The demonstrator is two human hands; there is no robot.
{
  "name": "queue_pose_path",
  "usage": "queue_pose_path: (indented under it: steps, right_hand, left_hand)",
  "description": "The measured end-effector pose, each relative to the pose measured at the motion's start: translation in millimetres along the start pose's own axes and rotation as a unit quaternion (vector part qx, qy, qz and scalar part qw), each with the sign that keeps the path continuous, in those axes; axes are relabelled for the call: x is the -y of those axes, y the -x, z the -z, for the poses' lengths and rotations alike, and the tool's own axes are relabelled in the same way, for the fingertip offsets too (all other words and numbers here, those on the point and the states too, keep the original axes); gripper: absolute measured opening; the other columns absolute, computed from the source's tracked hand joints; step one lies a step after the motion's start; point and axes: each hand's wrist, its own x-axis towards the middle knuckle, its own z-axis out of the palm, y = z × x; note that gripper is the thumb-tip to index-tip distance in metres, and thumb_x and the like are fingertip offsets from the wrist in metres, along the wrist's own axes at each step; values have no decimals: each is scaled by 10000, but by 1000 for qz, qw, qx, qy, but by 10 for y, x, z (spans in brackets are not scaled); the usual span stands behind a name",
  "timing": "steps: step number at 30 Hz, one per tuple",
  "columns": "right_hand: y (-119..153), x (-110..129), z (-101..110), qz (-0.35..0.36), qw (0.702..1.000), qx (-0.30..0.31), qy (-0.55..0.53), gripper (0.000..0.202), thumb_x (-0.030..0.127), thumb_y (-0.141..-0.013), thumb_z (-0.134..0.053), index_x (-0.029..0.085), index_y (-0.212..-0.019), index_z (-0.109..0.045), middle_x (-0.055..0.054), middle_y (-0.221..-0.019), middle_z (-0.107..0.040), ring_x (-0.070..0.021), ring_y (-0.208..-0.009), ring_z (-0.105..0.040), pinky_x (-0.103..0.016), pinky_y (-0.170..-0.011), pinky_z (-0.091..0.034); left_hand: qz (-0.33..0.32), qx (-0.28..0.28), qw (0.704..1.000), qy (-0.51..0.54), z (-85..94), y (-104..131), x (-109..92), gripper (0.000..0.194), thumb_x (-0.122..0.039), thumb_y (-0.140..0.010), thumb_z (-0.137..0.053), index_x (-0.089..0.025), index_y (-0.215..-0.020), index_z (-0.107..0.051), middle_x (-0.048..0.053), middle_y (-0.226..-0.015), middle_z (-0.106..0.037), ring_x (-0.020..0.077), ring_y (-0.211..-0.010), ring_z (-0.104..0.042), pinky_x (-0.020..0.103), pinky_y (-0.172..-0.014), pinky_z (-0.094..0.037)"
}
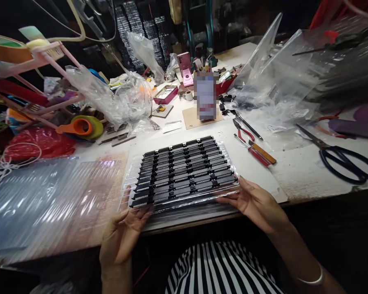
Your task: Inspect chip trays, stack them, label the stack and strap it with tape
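Because the clear tray (pixel 184 201) of black strips (pixel 180 190) is wide, the left hand (pixel 122 232) and right hand (pixel 260 206) pinch its opposite sides at the near edge of the bench (pixel 309 177), fingers partly underneath, probably keeping the rows level.

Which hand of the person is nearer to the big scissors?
The right. The right hand holds the near right corner of the clear tray, with the scissors beyond it, further right. The left hand is at the near left corner.
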Motion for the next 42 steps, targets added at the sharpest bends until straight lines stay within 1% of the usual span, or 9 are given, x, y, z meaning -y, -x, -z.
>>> queue_pose_path:
  steps: [3, 7, 13, 21, 25, 28, 34, 38, 42]
  right_hand:
    - [-3, 75, 40, 2, 999, 8, 42, 272, 362, -895, -504, 159, -1003, -649, -100, -967, -691, -253, -982, -630, -459, -893, -483]
    - [-57, 59, 67, 44, 994, -38, 89, 327, 423, -873, -527, 132, -867, -677, -118, -905, -707, -236, -933, -647, -419, -902, -490]
    - [-91, -23, 75, 64, 991, -71, 91, 338, 439, -869, -529, 139, -887, -684, -107, -915, -705, -216, -886, -651, -389, -866, -508]
    - [-73, -24, 53, 59, 987, -102, 106, 312, 448, -845, -559, 170, -907, -688, -93, -949, -695, -214, -917, -635, -387, -876, -507]
    - [-76, -41, 73, 61, 985, -121, 111, 267, 401, -860, -546, 176, -892, -687, -91, -930, -697, -214, -912, -636, -408, -871, -519]
    - [-75, -51, 98, 65, 983, -134, 111, 243, 373, -867, -536, 187, -862, -692, -75, -893, -701, -214, -905, -639, -412, -865, -528]
    - [-81, -62, 134, 65, 978, -156, 125, 231, 351, -858, -542, 174, -844, -690, -78, -867, -700, -208, -873, -646, -375, -863, -540]
    - [-82, -80, 114, 70, 973, -175, 134, 200, 329, -860, -538, 196, -878, -687, -67, -898, -693, -211, -921, -635, -364, -837, -562]
    - [-71, -90, 91, 74, 971, -185, 134, 193, 307, -875, -516, 215, -850, -684, -54, -910, -696, -189, -918, -637, -307, -804, -577]
  left_hand:
    - [22, 12, 999, -35, -9, 1, 5, 541, -146, -837, -420, -299, -1355, -397, 69, -1094, -670, 278, -996, -631, 496, -892, -485]
    - [9, 36, 998, -55, -12, -23, 43, 555, -132, -834, -424, -291, -1365, -381, 76, -1036, -688, 277, -985, -635, 478, -893, -483]
    - [-21, 41, 998, -54, -32, -63, 81, 632, -97, -818, -440, -325, -1393, -312, 62, -1051, -683, 234, -934, -656, 467, -899, -480]
    - [-24, 29, 999, -33, -53, -53, 110, 672, -49, -786, -464, -303, -1392, -322, 46, -1043, -686, 229, -909, -662, 458, -873, -493]
    - [-30, 37, 999, -26, -36, -54, 125, 645, -55, -793, -459, -278, -1385, -336, 33, -956, -704, 230, -901, -664, 469, -883, -482]
    - [-33, 45, 998, -35, -21, -51, 131, 646, -65, -793, -468, -272, -1389, -326, 40, -967, -700, 229, -887, -667, 474, -888, -475]
    - [-37, 58, 997, -33, -5, -41, 147, 619, -75, -787, -478, -208, -1379, -355, 54, -904, -710, 221, -846, -671, 461, -885, -470]
    - [-34, 65, 997, -17, -9, -32, 147, 603, -78, -798, -474, -205, -1376, -360, 50, -924, -707, 216, -853, -668, 456, -890, -467]
    - [-36, 68, 997, -20, -40, -25, 125, 542, -88, -800, -475, -183, -1330, -416, 63, -925, -709, 228, -847, -672, 441, -850, -493]
